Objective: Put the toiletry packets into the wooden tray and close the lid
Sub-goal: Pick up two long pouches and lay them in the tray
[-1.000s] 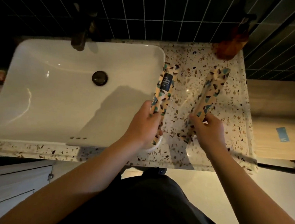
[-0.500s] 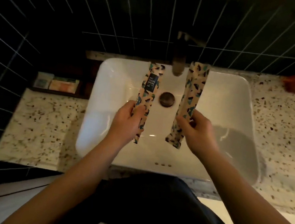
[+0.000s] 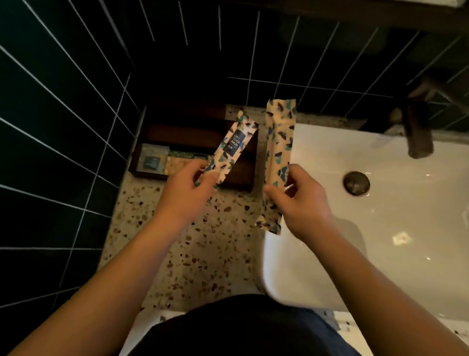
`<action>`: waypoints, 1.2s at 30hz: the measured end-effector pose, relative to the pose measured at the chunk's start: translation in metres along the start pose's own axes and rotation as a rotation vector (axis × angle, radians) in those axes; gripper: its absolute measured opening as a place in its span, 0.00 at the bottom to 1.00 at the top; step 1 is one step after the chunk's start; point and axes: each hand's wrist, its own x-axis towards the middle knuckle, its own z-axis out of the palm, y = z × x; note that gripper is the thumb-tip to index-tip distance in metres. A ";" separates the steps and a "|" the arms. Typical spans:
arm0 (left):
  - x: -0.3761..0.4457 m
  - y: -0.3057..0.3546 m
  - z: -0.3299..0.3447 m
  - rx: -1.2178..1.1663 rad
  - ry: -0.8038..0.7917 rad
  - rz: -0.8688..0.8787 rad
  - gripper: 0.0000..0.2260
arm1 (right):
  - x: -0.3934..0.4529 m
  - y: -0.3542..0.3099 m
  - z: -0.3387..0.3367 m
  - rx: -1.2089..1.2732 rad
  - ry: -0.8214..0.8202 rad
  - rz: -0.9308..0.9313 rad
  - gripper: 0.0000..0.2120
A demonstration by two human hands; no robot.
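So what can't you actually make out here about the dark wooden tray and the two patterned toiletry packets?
Head view only:
- Dark wooden tray: its right part is covered by the labelled patterned packet and left hand; the interior is too dim.
- Any lid: not discernible.
- Plain patterned packet in right hand: no label shows.

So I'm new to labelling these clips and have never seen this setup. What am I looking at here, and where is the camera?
The camera sits on a person's head and looks down at their bare arms, so there is no robot. The left hand holds a patterned packet with a dark label. The right hand holds a longer packet. Both are held in the air near a dark wooden tray on the speckled counter; the tray already holds small items. A white sink is on the right.
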 end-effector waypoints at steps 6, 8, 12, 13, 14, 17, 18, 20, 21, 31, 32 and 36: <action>0.032 -0.023 -0.029 0.120 0.096 0.009 0.03 | 0.030 -0.024 0.021 -0.050 -0.045 -0.075 0.10; 0.044 -0.028 -0.036 0.262 0.166 0.030 0.01 | 0.040 -0.029 0.026 -0.051 -0.050 -0.083 0.09; 0.072 -0.037 -0.044 0.578 0.235 0.064 0.09 | 0.059 -0.036 0.033 -0.068 -0.042 -0.081 0.08; 0.079 -0.039 -0.043 0.626 0.250 0.079 0.09 | 0.064 -0.037 0.034 -0.083 -0.045 -0.084 0.08; 0.086 -0.038 -0.042 0.658 0.262 0.090 0.10 | 0.068 -0.039 0.036 -0.097 -0.045 -0.089 0.08; 0.109 -0.039 -0.035 0.702 0.285 0.107 0.09 | 0.082 -0.043 0.039 -0.116 -0.047 -0.102 0.09; 0.117 -0.040 -0.033 0.715 0.292 0.110 0.08 | 0.087 -0.044 0.040 -0.117 -0.051 -0.103 0.09; 0.132 -0.043 -0.031 0.746 0.304 0.123 0.07 | 0.096 -0.047 0.043 -0.116 -0.061 -0.091 0.09; 0.140 -0.045 -0.031 0.760 0.299 0.128 0.08 | 0.101 -0.048 0.044 -0.115 -0.065 -0.087 0.09; 0.203 -0.079 -0.025 0.664 0.169 0.174 0.08 | 0.128 -0.049 0.059 -0.107 -0.084 -0.045 0.12; 0.205 -0.082 -0.025 0.660 0.172 0.181 0.08 | 0.129 -0.049 0.061 -0.106 -0.088 -0.038 0.11; 0.214 -0.093 -0.029 0.652 0.230 0.173 0.07 | 0.129 -0.048 0.066 -0.081 -0.112 -0.011 0.11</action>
